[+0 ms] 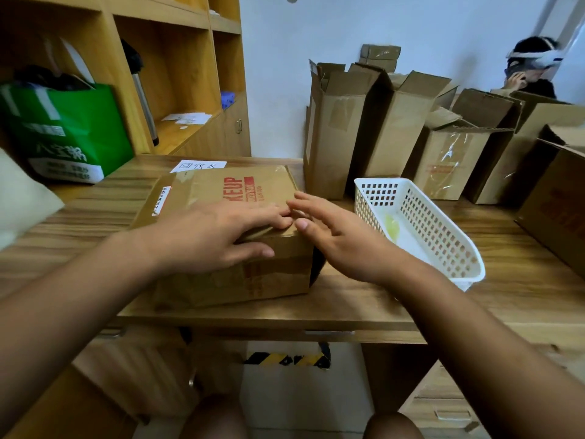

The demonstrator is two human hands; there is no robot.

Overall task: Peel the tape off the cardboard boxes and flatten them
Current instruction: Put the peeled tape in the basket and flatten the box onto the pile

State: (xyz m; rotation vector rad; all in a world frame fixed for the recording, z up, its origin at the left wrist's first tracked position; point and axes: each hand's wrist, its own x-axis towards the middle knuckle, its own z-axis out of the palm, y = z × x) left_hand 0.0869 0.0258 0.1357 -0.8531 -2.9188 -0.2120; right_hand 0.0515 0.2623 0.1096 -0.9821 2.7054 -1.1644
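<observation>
Lining the wall (278,74), opened boxes (395,128) crowd the desk (364,299)

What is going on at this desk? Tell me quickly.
A person is working on a closed cardboard box on the wooden desk. The left hand rests flat on its top, and the right hand meets its fingertips at the box's right edge, apparently feeling for the tape. The box is still sealed. A white basket sits beside it; opened boxes stand behind.

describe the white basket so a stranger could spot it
Start at the wooden desk. Right of the taped box in the middle sits the white basket. Unlike the brown boxes around it, it is plastic with perforated walls.
</observation>
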